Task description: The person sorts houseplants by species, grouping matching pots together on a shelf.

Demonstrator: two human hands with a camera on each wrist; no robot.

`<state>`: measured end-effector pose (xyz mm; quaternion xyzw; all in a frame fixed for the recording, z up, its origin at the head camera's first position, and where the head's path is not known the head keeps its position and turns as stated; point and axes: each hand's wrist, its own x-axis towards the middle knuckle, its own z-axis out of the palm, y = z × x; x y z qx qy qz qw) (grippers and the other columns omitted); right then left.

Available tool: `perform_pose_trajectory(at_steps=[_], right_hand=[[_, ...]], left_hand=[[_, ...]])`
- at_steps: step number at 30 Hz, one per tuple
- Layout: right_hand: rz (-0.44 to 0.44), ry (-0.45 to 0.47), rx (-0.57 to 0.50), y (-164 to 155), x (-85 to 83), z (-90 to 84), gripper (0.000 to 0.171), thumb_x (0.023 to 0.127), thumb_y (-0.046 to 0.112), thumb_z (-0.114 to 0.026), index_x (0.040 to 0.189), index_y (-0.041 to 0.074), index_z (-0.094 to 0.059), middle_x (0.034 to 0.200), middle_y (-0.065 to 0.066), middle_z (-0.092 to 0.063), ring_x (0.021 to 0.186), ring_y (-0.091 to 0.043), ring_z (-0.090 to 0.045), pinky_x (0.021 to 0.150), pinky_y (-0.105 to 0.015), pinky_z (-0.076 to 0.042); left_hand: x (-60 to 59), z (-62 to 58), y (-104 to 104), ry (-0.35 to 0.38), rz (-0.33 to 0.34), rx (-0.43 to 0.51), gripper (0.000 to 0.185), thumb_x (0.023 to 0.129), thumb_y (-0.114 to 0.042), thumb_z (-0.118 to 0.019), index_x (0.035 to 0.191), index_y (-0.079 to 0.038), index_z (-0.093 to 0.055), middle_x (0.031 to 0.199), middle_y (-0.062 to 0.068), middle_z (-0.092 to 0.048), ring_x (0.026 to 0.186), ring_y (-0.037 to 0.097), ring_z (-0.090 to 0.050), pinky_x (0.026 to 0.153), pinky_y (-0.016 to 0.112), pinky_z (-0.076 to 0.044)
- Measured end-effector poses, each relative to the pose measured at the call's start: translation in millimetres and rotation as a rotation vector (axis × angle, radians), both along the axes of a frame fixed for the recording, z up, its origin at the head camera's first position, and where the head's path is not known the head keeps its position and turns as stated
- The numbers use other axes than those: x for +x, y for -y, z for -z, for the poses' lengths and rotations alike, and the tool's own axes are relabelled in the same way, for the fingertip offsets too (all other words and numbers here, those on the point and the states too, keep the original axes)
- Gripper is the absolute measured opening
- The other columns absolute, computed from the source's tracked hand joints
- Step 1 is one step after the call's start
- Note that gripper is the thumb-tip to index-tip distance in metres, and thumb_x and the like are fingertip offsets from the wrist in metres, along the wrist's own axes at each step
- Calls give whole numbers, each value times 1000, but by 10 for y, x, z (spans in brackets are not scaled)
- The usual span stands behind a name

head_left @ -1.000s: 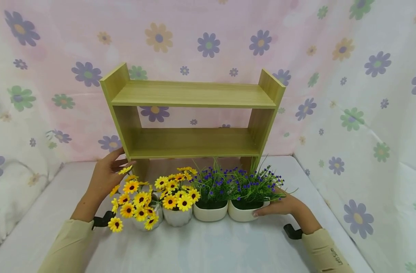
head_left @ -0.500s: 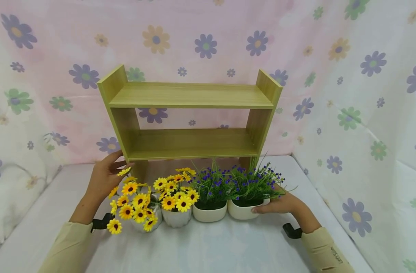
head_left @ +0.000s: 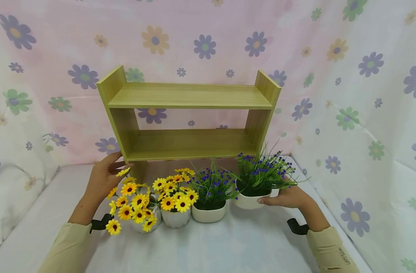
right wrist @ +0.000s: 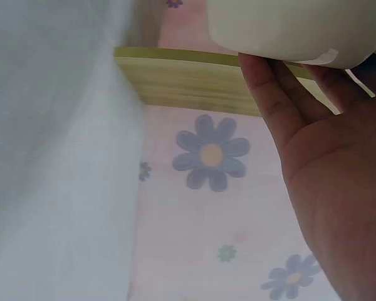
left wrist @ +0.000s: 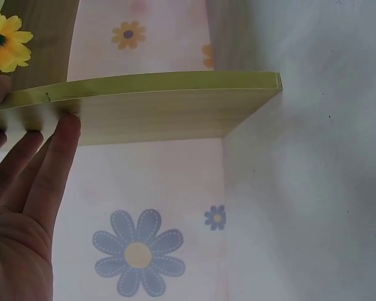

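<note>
My right hand [head_left: 283, 197] grips a white pot of purple flowers [head_left: 250, 200] by its right side and holds it a little above the white table, in front of the shelf's right leg. In the right wrist view the fingers [right wrist: 282, 106] curl under the pot's base [right wrist: 294, 28]. My left hand [head_left: 105, 177] rests with straight fingers against the left side panel of the two-tier wooden shelf [head_left: 190, 146]. In the left wrist view the fingertips [left wrist: 61, 135] touch the panel's edge [left wrist: 175, 94]. Both shelf boards are bare.
Three pots stand in a row on the table [head_left: 208, 246]: a second white pot of purple flowers [head_left: 208, 213] and two pots of yellow sunflowers [head_left: 175, 218] [head_left: 139, 223]. Flower-print cloth [head_left: 364, 113] hangs behind and to the right.
My right hand has lifted the rightmost pot off the table, up and slightly right, away from its neighbour. My left hand has stayed on the shelf.
</note>
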<state>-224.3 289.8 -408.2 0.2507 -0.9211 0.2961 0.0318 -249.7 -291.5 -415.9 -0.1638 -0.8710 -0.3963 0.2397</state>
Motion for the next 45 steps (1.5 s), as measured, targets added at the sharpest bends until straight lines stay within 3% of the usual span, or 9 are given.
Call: perform_pose_trajectory(at_steps=[7, 13, 16, 20, 26, 29, 34, 38, 45], right_hand=[[23, -34, 12, 38, 61, -167, 106, 78, 39, -92, 159, 1, -35, 155, -22, -49, 130, -32, -52, 100, -55, -52], [-23, -42, -7, 112, 103, -507, 109, 81, 33, -91, 162, 1, -26, 160, -23, -40, 143, -38, -41, 111, -67, -41], [-74, -102, -22, 135, 69, -735, 106, 79, 28, -94, 159, 2, -31, 158, -20, -42, 144, -35, -38, 113, -68, -36], [-109, -177, 16, 144, 41, -1068, 103, 75, 26, -97, 156, 4, -36, 154, -14, -44, 141, -26, -38, 113, -56, -37], [-180, -338, 13, 178, -37, -1561, 94, 67, 16, -102, 146, 9, -51, 139, -3, -57, 130, -4, -42, 111, -18, -32], [-197, -376, 1, 217, -97, -1813, 92, 66, 11, -101, 145, 9, -53, 136, -1, -58, 129, 0, -43, 111, -15, -31], [-184, -379, -15, 291, -213, -2188, 78, 72, 7, -98, 140, 9, -61, 134, 0, -66, 124, 0, -53, 105, -16, -40], [-159, -291, -85, 341, -306, -2423, 69, 81, 5, -93, 143, 11, -62, 138, 3, -66, 130, -4, -57, 110, -18, -46], [-90, -163, -209, 392, -483, -2689, 70, 88, 10, -88, 150, 16, -56, 150, -2, -60, 149, -24, -49, 126, -45, -37]], left_hand=[[57, 27, 9, 11, -25, -7, 68, 95, -1, -78, 157, -14, -53, 147, 22, -59, 116, 53, -69, 86, 7, -50], [69, -4, -31, 4, -14, 2, 68, 94, 2, -79, 156, -12, -55, 144, 22, -60, 116, 53, -69, 87, 37, -57], [54, -3, -42, 11, -14, 2, 66, 94, 2, -78, 155, -10, -55, 142, 22, -61, 118, 52, -68, 88, 41, -57], [28, 13, -42, 19, -16, -7, 66, 94, 1, -78, 155, -8, -54, 141, 22, -61, 119, 50, -68, 88, 35, -57], [16, 6, -38, 17, -15, -11, 66, 95, 0, -78, 155, -8, -54, 143, 21, -61, 120, 48, -68, 89, 39, -57], [29, -15, -37, 13, -11, -1, 65, 95, 0, -78, 155, -9, -54, 142, 21, -61, 120, 49, -68, 88, 40, -57], [43, -25, -42, 12, -15, 3, 66, 95, 0, -78, 156, -9, -54, 142, 21, -60, 120, 49, -67, 88, 43, -56], [34, -7, -37, 10, -28, -7, 66, 95, 0, -78, 156, -9, -54, 141, 21, -60, 121, 48, -67, 88, 42, -58], [23, 2, -29, 10, -29, -10, 64, 96, -3, -77, 156, -8, -53, 143, 22, -59, 122, 48, -66, 89, 46, -56]])
